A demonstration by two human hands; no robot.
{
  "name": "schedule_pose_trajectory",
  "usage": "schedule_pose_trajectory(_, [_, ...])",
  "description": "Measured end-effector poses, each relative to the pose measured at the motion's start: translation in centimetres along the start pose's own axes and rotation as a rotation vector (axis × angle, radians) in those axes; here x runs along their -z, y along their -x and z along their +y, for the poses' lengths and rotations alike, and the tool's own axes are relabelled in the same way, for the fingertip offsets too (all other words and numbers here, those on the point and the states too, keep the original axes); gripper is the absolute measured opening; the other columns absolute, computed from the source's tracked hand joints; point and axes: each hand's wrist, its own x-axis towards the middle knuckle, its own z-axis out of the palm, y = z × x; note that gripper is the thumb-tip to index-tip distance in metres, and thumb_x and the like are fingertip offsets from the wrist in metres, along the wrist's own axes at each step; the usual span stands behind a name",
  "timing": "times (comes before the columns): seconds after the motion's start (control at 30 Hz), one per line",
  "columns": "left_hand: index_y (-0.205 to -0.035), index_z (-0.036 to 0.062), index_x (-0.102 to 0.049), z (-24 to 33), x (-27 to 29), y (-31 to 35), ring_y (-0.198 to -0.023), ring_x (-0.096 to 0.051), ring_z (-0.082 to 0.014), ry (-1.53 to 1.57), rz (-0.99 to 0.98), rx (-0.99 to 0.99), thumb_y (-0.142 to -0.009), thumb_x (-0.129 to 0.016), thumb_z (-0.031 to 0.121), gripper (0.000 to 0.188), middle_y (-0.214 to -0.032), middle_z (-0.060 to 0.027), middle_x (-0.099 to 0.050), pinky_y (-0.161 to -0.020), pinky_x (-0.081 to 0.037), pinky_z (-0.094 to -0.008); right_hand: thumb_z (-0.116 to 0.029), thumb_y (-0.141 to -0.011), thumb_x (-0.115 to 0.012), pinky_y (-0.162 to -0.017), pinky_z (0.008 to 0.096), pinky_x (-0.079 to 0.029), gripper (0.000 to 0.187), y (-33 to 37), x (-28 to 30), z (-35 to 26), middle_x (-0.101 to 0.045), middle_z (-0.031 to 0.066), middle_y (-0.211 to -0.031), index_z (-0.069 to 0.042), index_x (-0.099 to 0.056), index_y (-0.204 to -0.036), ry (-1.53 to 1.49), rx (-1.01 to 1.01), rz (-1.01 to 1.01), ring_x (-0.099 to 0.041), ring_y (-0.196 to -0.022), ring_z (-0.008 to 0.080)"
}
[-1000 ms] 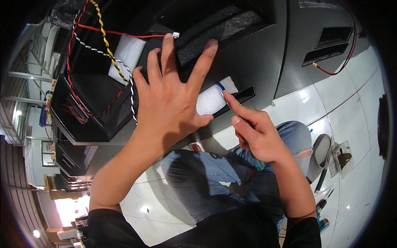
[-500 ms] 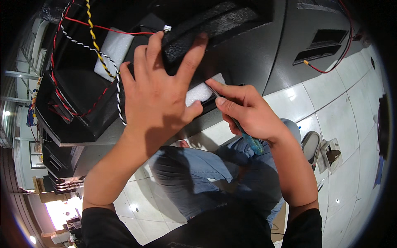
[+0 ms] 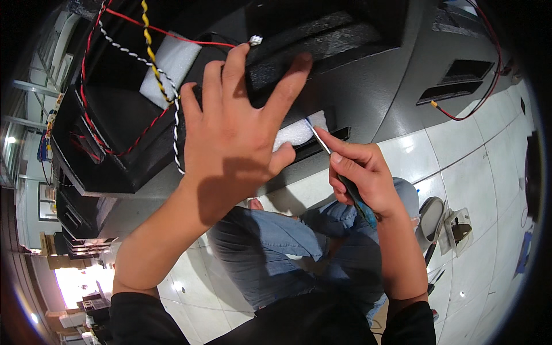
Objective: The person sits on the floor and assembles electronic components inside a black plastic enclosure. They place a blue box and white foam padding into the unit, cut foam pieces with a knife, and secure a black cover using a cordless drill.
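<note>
My left hand (image 3: pixel 233 129) lies spread over a black moulded panel (image 3: pixel 356 100), its thumb against a white foam strip (image 3: pixel 296 132). Part of the strip is hidden under that hand. In my right hand (image 3: pixel 362 172) is a slim tool (image 3: pixel 322 140) with a narrow metal shaft and a dark-and-teal handle. Its tip touches or hovers just over the foam's right end, near a small blue mark; I cannot tell which. Close to my left fingertips sits a small white connector (image 3: pixel 256 40) on a red wire.
Another white foam block (image 3: pixel 169 69) rests in the panel's recess. Twisted yellow-black (image 3: pixel 147 34), white-black and red wires cross the left side. A red-black cable with a yellow plug (image 3: pixel 434 104) hangs at the right. A grey shoe (image 3: pixel 430 218) stands on the tiled floor.
My right hand and the tool have drawn back toward me and to the right, baring more shaft and foam. My left hand stays spread on the panel; the whole view has shifted slightly.
</note>
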Motion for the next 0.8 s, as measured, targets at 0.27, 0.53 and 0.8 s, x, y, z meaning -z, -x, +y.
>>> schedule_pose_trajectory(0.27, [-0.148,0.0272,-0.056,0.2,-0.3,-0.1,-0.118,-0.054,-0.0373,0.026,0.05,0.02,-0.055,-0.087,0.023,0.099,-0.14,-0.0213,-0.05,-0.094,-0.043,-0.0468,-0.011,-0.103,-0.058,-0.049,0.0243,-0.041,0.044,-0.3,-2.2,-2.7,-0.052,-0.0029,-0.064,-0.004,-0.056,-0.147,0.3,0.06,0.034,-0.047,-0.052,0.0047])
schedule_pose_trajectory(0.53, [-0.153,0.0273,-0.05,-0.2,-0.5,0.0,-0.124,-0.056,-0.0398,0.01,0.044,0.069,-0.053,-0.088,0.031,0.107,-0.14,-0.0198,-0.055,-0.097,-0.047,-0.0493,-0.014,-0.102,-0.06,-0.05,0.0238,-0.039,0.044,1.3,-3.4,-3.4,-0.054,-0.0018,-0.064,0.003,-0.058,-0.143,0.289,-0.005,0.149,-0.048,-0.053,0.0047])
schedule_pose_trajectory(0.8, [-0.144,0.0039,-0.053,-1.5,-1.0,-1.3,-0.102,-0.062,-0.0398,-0.128,-0.017,-0.139,-0.062,-0.09,0.037,0.095,-0.107,-0.0259,-0.06,-0.086,-0.053,-0.0471,-0.025,-0.107,-0.058,-0.048,0.0227,-0.035,0.022,8.3,-6.8,5.1,-0.053,-0.0014,-0.063,-0.003,-0.059,-0.104,-0.091,-0.304,0.002,-0.048,-0.052,0.0058])
